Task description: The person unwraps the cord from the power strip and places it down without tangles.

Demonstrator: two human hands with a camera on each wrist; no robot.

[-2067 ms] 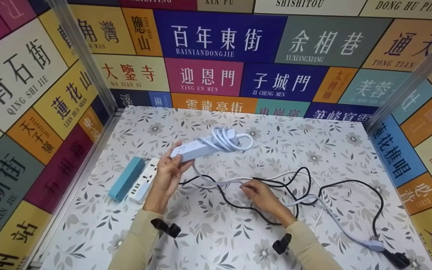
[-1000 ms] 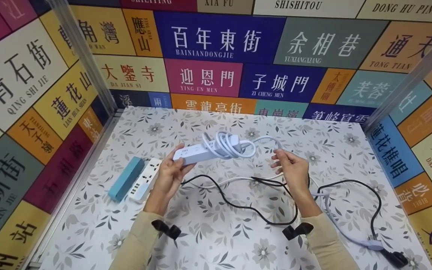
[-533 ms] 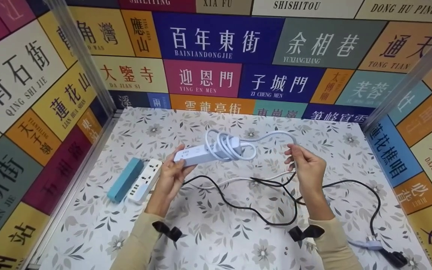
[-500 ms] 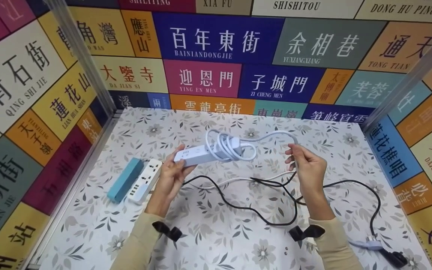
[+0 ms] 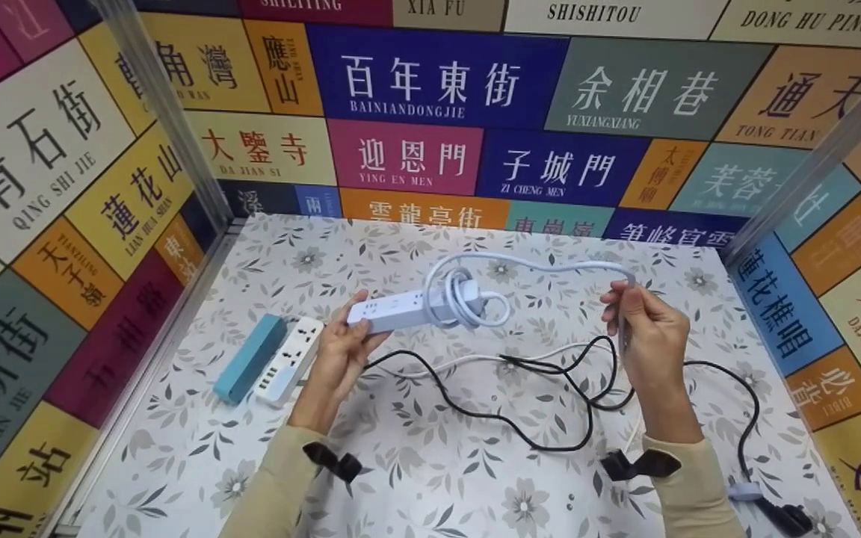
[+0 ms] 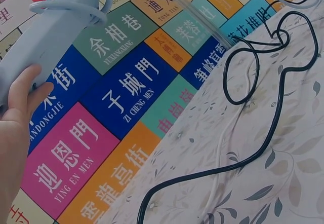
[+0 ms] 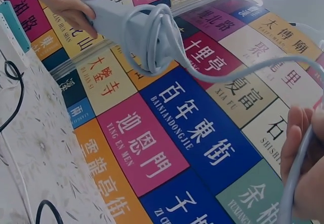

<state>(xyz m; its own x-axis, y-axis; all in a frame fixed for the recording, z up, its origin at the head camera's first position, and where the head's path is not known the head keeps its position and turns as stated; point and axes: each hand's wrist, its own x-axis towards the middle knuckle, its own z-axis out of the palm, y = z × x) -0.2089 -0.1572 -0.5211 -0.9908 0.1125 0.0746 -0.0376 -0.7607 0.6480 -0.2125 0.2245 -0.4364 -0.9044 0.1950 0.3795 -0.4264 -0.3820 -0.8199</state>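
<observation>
My left hand grips one end of a white power strip, held above the table. Loose loops of the strip's own thick cord wind around its far end. From those loops the cord arcs to the right, where my right hand pinches it between thumb and fingers; the rest hangs down past the palm. In the right wrist view the cord runs across that palm. The left wrist view shows fingers under the strip's body.
At the left lie a teal power strip and a white power strip, side by side. A black cord and a thin white cord trail across the flowered table. A black plug lies at the front right. Printed walls enclose the table.
My right hand has moved right and up from the table, drawing the cord outward. Fewer, looser loops remain on the strip. The left hand has stayed nearly still.
</observation>
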